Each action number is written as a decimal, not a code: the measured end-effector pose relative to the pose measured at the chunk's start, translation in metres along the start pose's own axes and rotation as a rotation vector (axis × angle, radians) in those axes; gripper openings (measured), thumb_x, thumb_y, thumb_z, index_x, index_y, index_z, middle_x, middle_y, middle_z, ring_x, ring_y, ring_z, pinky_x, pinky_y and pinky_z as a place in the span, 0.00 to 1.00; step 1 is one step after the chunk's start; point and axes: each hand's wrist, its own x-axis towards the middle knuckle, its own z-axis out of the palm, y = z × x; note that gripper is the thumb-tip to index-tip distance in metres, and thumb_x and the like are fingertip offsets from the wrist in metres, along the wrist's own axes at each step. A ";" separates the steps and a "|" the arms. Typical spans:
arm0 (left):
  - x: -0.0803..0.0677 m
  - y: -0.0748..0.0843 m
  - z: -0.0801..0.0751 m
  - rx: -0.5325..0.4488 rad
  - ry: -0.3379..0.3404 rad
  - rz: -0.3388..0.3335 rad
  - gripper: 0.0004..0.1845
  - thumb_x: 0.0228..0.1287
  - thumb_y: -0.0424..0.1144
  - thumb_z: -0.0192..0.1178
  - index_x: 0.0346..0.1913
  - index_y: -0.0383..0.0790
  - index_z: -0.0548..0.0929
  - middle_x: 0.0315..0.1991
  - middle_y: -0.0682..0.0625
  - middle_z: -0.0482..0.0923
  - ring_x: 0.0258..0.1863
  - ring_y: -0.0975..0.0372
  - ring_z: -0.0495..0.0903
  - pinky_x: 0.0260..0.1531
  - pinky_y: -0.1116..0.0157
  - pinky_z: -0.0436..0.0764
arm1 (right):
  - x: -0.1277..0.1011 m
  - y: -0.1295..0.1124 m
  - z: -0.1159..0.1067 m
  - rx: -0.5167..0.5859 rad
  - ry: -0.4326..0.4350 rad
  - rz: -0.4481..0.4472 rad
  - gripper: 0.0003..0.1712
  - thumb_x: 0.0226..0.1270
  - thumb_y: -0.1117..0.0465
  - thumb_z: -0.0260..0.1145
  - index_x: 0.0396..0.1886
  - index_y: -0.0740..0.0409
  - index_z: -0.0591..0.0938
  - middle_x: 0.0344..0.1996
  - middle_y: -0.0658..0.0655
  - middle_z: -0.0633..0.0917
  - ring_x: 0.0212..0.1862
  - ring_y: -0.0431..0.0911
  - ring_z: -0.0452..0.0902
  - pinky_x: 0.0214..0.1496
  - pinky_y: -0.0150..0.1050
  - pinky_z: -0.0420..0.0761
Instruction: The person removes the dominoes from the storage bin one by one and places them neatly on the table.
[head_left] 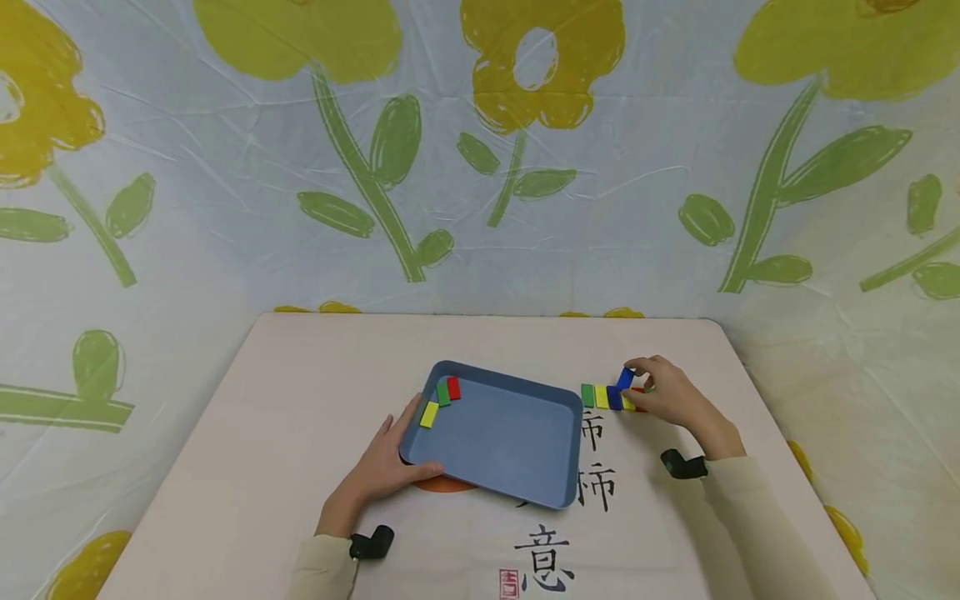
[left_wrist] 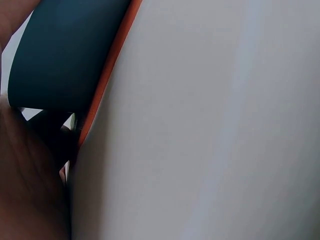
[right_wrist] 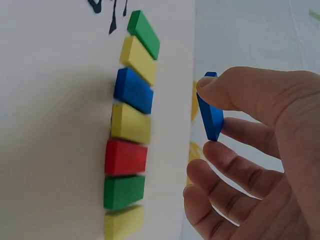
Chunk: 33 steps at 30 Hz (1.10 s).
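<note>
Right hand (head_left: 671, 398) pinches a blue block (right_wrist: 210, 115) above the block row (right_wrist: 129, 130); left hand (head_left: 386, 467), fingers relaxed, steadies the blue tray (head_left: 525, 483) on the bench (head_left: 262, 433).

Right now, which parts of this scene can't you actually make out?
- Row of blocks, head view: its right end sits behind the right hand, so no count there.
- Same row, right wrist view: the bottom edge cuts off the last yellow block.
- Left hand, left wrist view: only a dark blur beside the blue tray; fingers unreadable.
</note>
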 end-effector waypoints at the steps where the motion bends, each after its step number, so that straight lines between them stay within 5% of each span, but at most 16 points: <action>1: 0.000 0.000 0.000 -0.007 -0.001 0.003 0.61 0.50 0.69 0.72 0.82 0.75 0.44 0.83 0.45 0.53 0.82 0.36 0.41 0.68 0.25 0.58 | -0.001 0.003 -0.001 -0.001 0.002 0.001 0.27 0.64 0.61 0.73 0.60 0.70 0.80 0.49 0.71 0.81 0.43 0.57 0.80 0.36 0.42 0.82; 17: 0.000 0.001 -0.001 -0.012 -0.006 -0.005 0.61 0.50 0.69 0.73 0.82 0.74 0.44 0.83 0.45 0.53 0.82 0.37 0.40 0.67 0.25 0.59 | -0.025 0.047 -0.014 0.008 -0.052 0.090 0.30 0.61 0.62 0.71 0.62 0.71 0.77 0.51 0.75 0.79 0.46 0.62 0.80 0.41 0.52 0.86; 33: 0.001 0.000 -0.001 -0.011 -0.007 0.008 0.61 0.51 0.69 0.72 0.82 0.74 0.44 0.83 0.46 0.53 0.82 0.36 0.41 0.68 0.25 0.58 | -0.029 0.078 -0.014 -0.021 -0.076 0.082 0.29 0.48 0.74 0.64 0.56 0.75 0.80 0.45 0.76 0.81 0.39 0.57 0.80 0.36 0.44 0.80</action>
